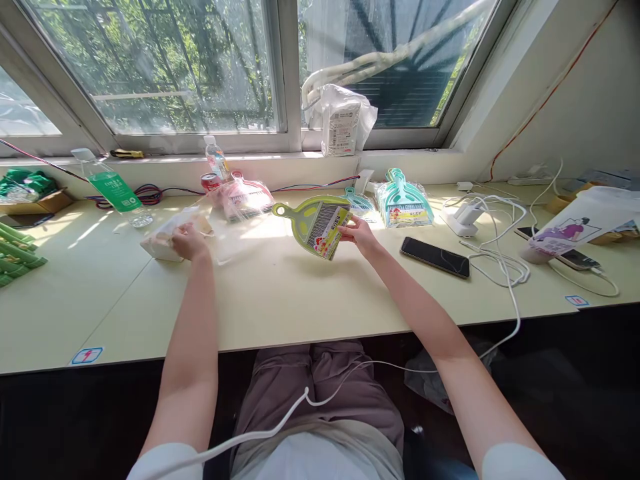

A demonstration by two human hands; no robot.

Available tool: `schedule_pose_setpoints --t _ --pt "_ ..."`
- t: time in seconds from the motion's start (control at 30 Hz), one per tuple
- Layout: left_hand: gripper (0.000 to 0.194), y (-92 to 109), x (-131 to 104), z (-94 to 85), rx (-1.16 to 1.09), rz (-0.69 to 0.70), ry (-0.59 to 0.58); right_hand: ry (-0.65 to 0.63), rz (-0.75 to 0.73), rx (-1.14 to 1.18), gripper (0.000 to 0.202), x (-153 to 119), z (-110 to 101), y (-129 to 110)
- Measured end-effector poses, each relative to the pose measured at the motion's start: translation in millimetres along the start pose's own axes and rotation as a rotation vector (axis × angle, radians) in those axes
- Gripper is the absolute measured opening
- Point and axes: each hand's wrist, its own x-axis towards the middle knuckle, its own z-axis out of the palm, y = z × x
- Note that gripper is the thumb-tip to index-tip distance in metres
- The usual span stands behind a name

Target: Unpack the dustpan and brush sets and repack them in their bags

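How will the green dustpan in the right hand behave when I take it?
The green dustpan is probably stiff: held near one end, it shows no sag. It seems light, since the right hand alone supports it.

The person is wearing a pale, near-white top (313,461) with short sleeves; the left sleeve (167,461) and right sleeve (520,461) are ending above bare forearms, which are leading to a bare left hand (189,241) and right hand (357,235). A greyish-beige band (345,433) is showing at the waist. Muted mauve-brown trousers (320,380) are creasing loosely over the thighs, and a white cable (250,438) is crossing the clothing.
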Motion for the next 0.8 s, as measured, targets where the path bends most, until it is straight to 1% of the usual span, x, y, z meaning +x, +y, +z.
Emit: schedule_pose_setpoints --t 0.03,0.07,0.1,0.13,0.17,0.2,0.23,0.27,0.3,0.37,0.4,0.43,0.47,0.5,0.53,0.57,0.6,0.67,0.73,0.8 --pt "0.037 1.2 -0.8 -4.9 0.008 -0.037 0.138 0.026 -0.005 0.027 0.055 -0.1 0.8 1.2" --pt "0.042 4.3 -4.6 -7.4 0.021 -0.051 0.281 0.046 -0.010 0.049 0.053 -0.6 2.6 2.5" --pt "0.050 9.2 -11.1 -7.4 0.035 -0.023 0.403 0.061 -0.014 0.067 0.051 -1.4 4.8 3.9" --pt "0.059 15.4 -19.8 -4.6 0.047 0.051 0.473 0.071 -0.016 0.081 0.049 -2.3 7.4 5.1" --pt "0.063 22.4 -30.4 0.8 0.052 0.163 0.480 0.077 -0.017 0.093 0.048 -3.4 9.9 6.1" --pt "0.060 29.7 -42.3 8.5 0.036 0.285 0.434 0.081 -0.017 0.103 0.046 -4.5 12.3 6.7" --pt "0.051 36.4 -55.0 18.1 -0.009 0.378 0.308 0.081 -0.014 0.111 0.045 -5.5 14.3 7.0" --pt "0.043 42.0 -68.2 28.9 -0.082 0.418 0.122 0.079 -0.008 0.118 0.043 -6.3 15.9 7.2" --pt "0.040 46.1 -81.3 40.3 -0.179 0.380 -0.115 0.072 0.002 0.122 0.042 -6.9 17.1 7.4" --pt "0.048 48.7 -105.5 61.5 -0.378 0.146 -0.620 0.036 0.029 0.114 0.041 -7.2 18.6 8.4" --pt "0.054 47.4 -115.6 70.0 -0.437 0.040 -0.820 0.002 0.049 0.098 0.041 -7.0 18.9 9.4" --pt "0.057 44.9 -123.9 76.5 -0.469 -0.024 -0.934 -0.031 0.072 0.076 0.040 -6.5 19.1 10.9" --pt "0.058 41.8 -130.1 80.8 -0.481 -0.073 -0.998 -0.057 0.098 0.048 0.038 -5.8 19.2 12.5" --pt "0.058 38.7 -134.1 83.0 -0.477 -0.105 -1.030 -0.071 0.126 0.015 0.033 -4.9 19.1 14.2" --pt "0.058 35.9 -136.1 83.5 -0.466 -0.124 -1.036 -0.060 0.151 -0.019 0.028 -4.1 18.7 15.6" --pt "0.056 33.9 -136.3 82.8 -0.453 -0.136 -1.029 -0.021 0.166 -0.050 0.024 -3.2 17.7 16.5" --pt "0.052 32.7 -135.4 81.4 -0.443 -0.142 -1.016 0.043 0.169 -0.072 0.024 -2.3 15.8 16.7" --pt "0.044 32.4 -132.5 78.5 -0.437 -0.136 -0.984 0.197 0.146 -0.086 0.031 -0.3 8.3 14.5" --pt "0.039 33.5 -131.0 76.9 -0.449 -0.144 -0.966 0.381 0.121 -0.070 0.043 2.3 -4.9 9.6" --pt "0.040 34.9 -132.5 76.6 -0.478 -0.162 -0.976 0.590 0.118 -0.027 0.058 5.4 -22.4 3.9"
